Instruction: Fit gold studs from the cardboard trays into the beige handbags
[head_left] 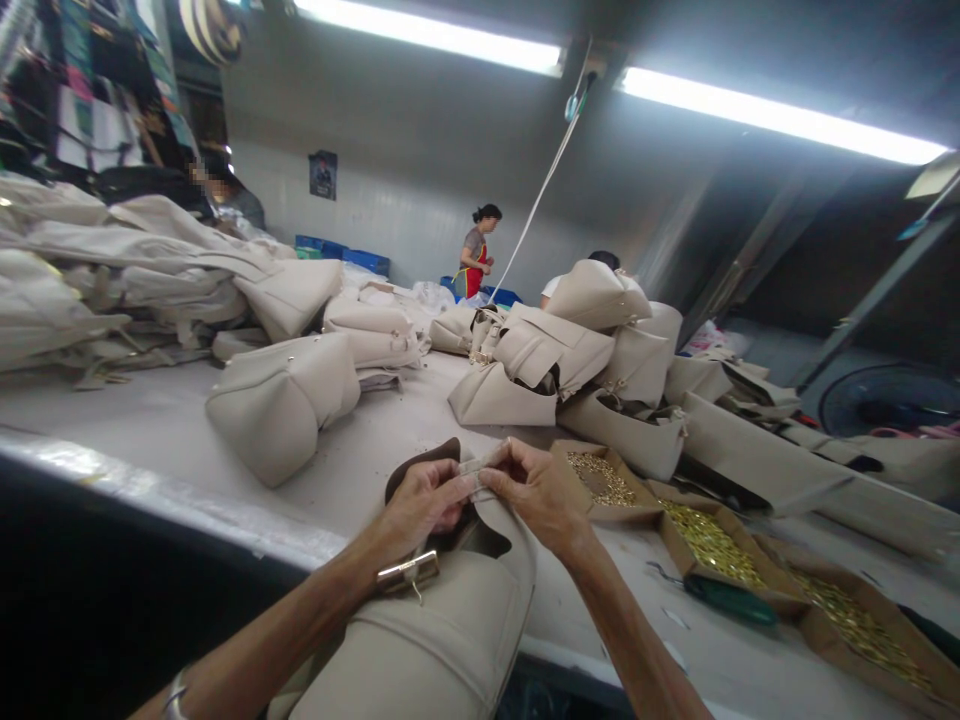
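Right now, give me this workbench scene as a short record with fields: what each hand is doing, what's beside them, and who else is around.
left hand: left hand pinches a small pale strip at the bag's opening
right hand: right hand pinches the same strip from the other side
work piece: beige bag, with a gold clasp on its front
right of hands: cardboard trays of gold fittings; green-handled screwdriver
table: worktable with piles of beige bags
others: a person in a red apron standing far back
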